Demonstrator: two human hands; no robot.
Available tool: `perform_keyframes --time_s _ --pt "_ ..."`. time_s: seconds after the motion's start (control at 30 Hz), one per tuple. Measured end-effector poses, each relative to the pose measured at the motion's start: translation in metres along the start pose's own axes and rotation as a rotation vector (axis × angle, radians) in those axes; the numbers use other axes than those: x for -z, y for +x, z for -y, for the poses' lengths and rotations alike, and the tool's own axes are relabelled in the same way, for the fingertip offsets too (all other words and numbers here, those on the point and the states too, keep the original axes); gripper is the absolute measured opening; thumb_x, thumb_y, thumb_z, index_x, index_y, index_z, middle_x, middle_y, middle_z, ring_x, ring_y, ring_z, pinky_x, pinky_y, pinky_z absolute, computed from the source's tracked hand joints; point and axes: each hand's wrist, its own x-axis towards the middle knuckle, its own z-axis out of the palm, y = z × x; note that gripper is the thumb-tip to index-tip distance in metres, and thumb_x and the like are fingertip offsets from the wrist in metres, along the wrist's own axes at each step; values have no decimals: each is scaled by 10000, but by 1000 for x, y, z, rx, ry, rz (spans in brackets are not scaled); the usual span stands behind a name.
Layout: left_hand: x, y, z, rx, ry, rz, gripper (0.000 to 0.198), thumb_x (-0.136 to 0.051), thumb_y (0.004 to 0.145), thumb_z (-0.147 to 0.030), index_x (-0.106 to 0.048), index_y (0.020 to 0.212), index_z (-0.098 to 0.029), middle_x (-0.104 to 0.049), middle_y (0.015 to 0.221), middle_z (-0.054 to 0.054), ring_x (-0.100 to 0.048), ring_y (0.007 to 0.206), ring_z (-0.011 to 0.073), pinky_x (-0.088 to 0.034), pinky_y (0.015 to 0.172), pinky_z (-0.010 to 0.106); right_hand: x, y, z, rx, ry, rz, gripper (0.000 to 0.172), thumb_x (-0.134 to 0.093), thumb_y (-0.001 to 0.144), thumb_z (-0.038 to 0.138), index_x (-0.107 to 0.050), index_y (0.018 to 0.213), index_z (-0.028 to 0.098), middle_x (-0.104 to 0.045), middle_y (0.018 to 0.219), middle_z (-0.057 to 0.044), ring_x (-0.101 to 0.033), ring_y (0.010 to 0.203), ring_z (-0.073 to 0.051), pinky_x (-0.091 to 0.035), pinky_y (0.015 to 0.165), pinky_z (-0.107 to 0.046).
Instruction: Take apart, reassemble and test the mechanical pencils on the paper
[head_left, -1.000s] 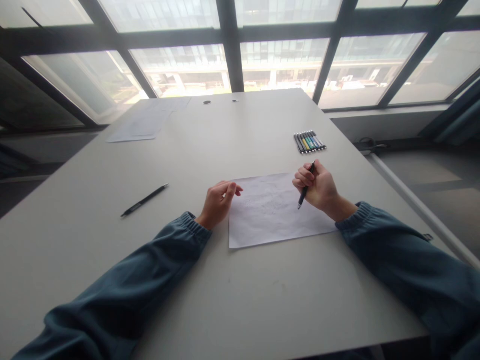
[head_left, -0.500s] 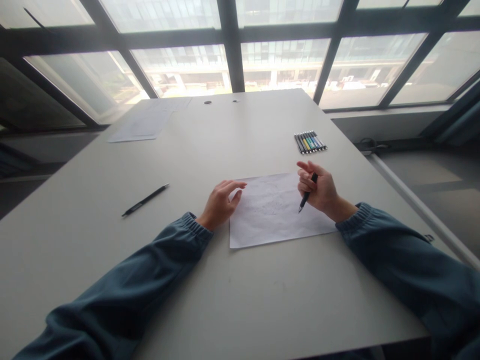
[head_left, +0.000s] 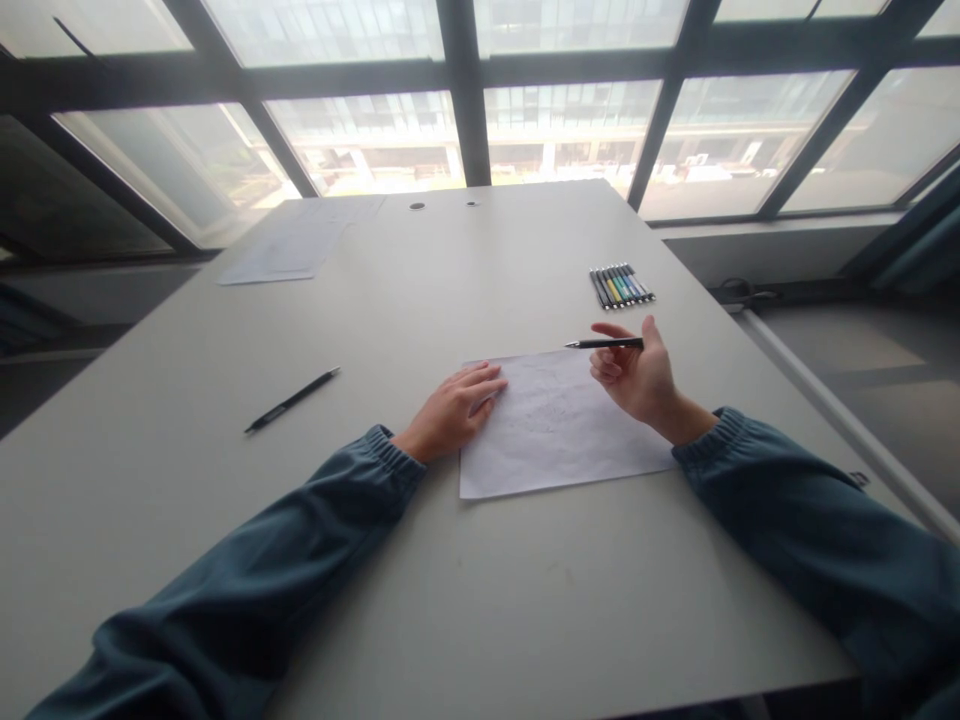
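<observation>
Your left hand (head_left: 454, 408) lies flat over the left edge of the sheet of paper (head_left: 559, 465), fingers loosely stretched and gripping nothing. Your right hand (head_left: 637, 378) is half closed, with a black pen (head_left: 604, 343) lying between thumb and fingers, its tip aimed left over the far edge of the sheet. The sheet lies on the white table (head_left: 450, 620) between your hands, with faint marks (head_left: 551, 412) near its middle.

Your right grip looks light, so the pen could slip or roll out if you turn it quickly; it would probably drop onto the sheet and might leave a stray line. How firmly your left palm presses is hard to tell; if it only rests there, the sheet could skew under a sideways push. Your right wrist and sleeve (head_left: 787, 510) cover the sheet's right side, so moving that arm could drag or crease it, and a hand passing over the marks might smudge them.

Farther off on the right, the row of pens (head_left: 621, 286) could scatter if your knuckles swing far. On the left, a second pen (head_left: 292, 400) lies loose and could roll if your left forearm brushes it.
</observation>
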Motion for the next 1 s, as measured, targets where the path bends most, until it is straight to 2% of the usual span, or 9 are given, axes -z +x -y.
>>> perform_keyframes --time_s 0.1,0.17,0.27,0.37,0.47,0.57,0.67,0.83,1.0 --pt "1 0 -2 0 10 16 390 -482 983 -318 -649 1327 -244 -537 1497 75 -452 1432 268 -369 1214 488 -2 0 0 9 -25 -33 559 -542 849 757 -676 945 222 -632 682 -22 -517 529 -131 -395 424 -254" --pt "1 -1 -3 0 30 16 389 -492 980 -335 -649 1327 -254 -545 1489 73 -464 1419 269 -386 1198 479 -5 -1 -1 11 -29 -34 461 -651 830 668 -673 937 221 -683 796 -39 -554 585 -126 -408 434 -239" --pt "1 -1 -3 -3 70 14 386 -509 974 -355 -643 1328 -280 -553 1476 64 -480 1395 272 -394 1173 477 -7 -3 -1 51 -39 -15 263 -792 776 430 -646 830 218 -626 711 9 -507 552 -93 -386 432 -201" --pt "1 -2 -4 5 112 20 378 -526 966 -381 -644 1314 -294 -561 1461 60 -493 1362 278 -393 1141 485 -8 -4 -3 112 -65 8 221 -797 754 291 -596 722 207 -488 558 59 -402 474 -65 -331 409 -176" --pt "3 -1 -6 11 130 25 370 -555 949 -400 -649 1293 -300 -578 1435 58 -501 1328 284 -389 1116 487 -8 -3 -5 118 -90 -26 149 -750 782 307 -637 800 212 -534 575 44 -447 494 -80 -352 416 -185" --pt "5 -1 -8 8 125 33 383 -570 939 -411 -640 1299 -301 -581 1426 60 -496 1315 288 -380 1109 483 -7 -3 -6 81 -94 -57 195 -710 812 382 -667 908 218 -668 742 -12 -564 598 -111 -409 450 -205" --pt "6 -1 -8 0 117 54 409 -579 933 -439 -628 1313 -297 -568 1436 64 -484 1315 295 -370 1109 486 -5 -3 -7 71 -97 -37 232 -706 813 404 -679 943 215 -707 853 -37 -602 655 -115 -413 461 -202" --pt "7 -1 -7 -28 89 98 481 -600 915 -494 -596 1361 -313 -540 1466 69 -466 1324 316 -358 1108 502 -5 -2 -10 105 -139 -25 214 -802 751 328 -642 860 235 -636 741 19 -573 629 -101 -403 478 -194" --pt "8 0 -8 -66 77 131 587 -638 884 -544 -556 1412 -301 -513 1499 83 -419 1397 334 -313 1163 518 -10 -5 -14 119 -195 10 235 -795 780 375 -626 786 211 -596 678 22 -525 568 -91 -387 469 -206"
